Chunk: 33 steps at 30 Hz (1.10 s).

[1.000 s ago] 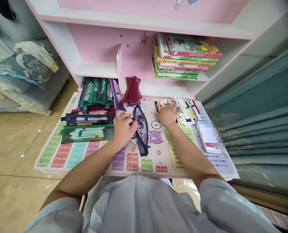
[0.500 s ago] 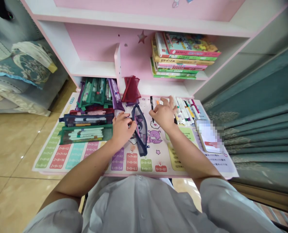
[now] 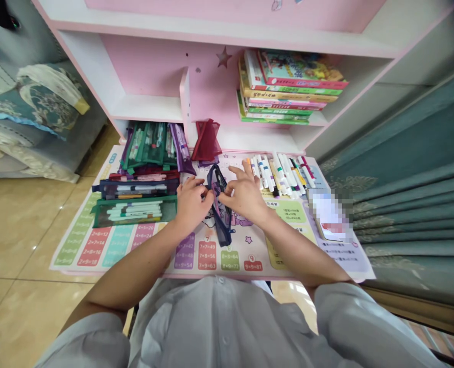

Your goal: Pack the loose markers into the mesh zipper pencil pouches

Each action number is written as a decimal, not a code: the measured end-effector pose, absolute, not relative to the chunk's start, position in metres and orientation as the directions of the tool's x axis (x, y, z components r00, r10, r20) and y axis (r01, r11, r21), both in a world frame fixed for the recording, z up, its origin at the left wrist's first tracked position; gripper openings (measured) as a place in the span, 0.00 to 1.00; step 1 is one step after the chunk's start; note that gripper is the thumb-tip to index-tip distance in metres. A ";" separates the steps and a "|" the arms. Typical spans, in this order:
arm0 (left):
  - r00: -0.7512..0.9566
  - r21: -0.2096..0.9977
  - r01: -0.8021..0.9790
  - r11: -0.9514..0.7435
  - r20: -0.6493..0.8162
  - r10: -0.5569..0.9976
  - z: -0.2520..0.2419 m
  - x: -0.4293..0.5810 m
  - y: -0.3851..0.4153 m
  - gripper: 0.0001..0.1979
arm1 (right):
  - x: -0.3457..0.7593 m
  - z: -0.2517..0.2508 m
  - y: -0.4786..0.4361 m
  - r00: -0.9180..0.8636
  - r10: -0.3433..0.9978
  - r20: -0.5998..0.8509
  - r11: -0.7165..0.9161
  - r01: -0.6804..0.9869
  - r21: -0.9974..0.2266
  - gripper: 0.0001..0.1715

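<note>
A navy mesh zip pencil pouch lies with its mouth spread apart on the printed desk mat. My left hand pinches the pouch's left edge between thumb and curled fingers. Over the right edge of the mouth is my right hand, thumb and index finger closed at a black pen that lies along the opening. Its other fingers are spread, and the fingertips partly hide the pen. Right of that hand, several white-barrelled marker pens lie in a loose row.
Filled mesh pouches are stacked at the left, with a green one nearest. Red mesh pouches lie at the back. A phone rests at the right, below books on the shelf.
My right hand has moved left from beside the markers to the pouch mouth. The black pen that was on the mat now shows at the pouch opening. My left hand has stayed put.
</note>
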<state>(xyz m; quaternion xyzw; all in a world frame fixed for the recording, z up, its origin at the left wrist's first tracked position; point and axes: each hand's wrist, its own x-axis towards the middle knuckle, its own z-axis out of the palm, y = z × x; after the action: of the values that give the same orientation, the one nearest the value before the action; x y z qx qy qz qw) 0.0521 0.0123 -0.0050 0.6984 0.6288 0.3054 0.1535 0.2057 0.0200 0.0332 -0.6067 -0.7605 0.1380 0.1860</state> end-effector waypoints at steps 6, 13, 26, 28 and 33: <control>0.033 0.602 0.780 -0.170 0.231 0.972 -0.006 0.051 0.013 0.12 | 0.197 0.023 0.019 -0.253 0.967 0.017 0.239 0.890 -0.388 0.12; 0.027 0.605 0.781 -0.159 0.221 0.975 -0.007 0.052 0.013 0.12 | 0.195 0.011 0.022 -0.288 0.955 -0.072 0.248 0.908 -0.338 0.13; 0.034 0.608 0.775 -0.173 0.234 0.972 -0.008 0.051 0.013 0.12 | 0.217 0.013 0.045 -0.066 0.983 0.169 0.134 0.889 -0.437 0.10; 0.033 0.605 0.778 -0.172 0.234 0.972 -0.007 0.050 0.013 0.12 | 0.231 0.009 0.058 0.045 0.972 0.230 0.042 0.931 -0.363 0.09; 0.048 0.597 0.780 -0.186 0.240 0.970 -0.007 0.049 0.012 0.12 | 0.262 -0.012 0.088 0.185 0.979 0.085 -0.174 0.977 -0.124 0.17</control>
<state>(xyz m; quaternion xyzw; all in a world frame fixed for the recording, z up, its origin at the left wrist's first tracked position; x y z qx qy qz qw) 0.0489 0.0124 -0.0068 0.7070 0.6187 0.3054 0.1549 0.2621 0.0879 -0.0120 -0.7662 -0.6382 0.0072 0.0750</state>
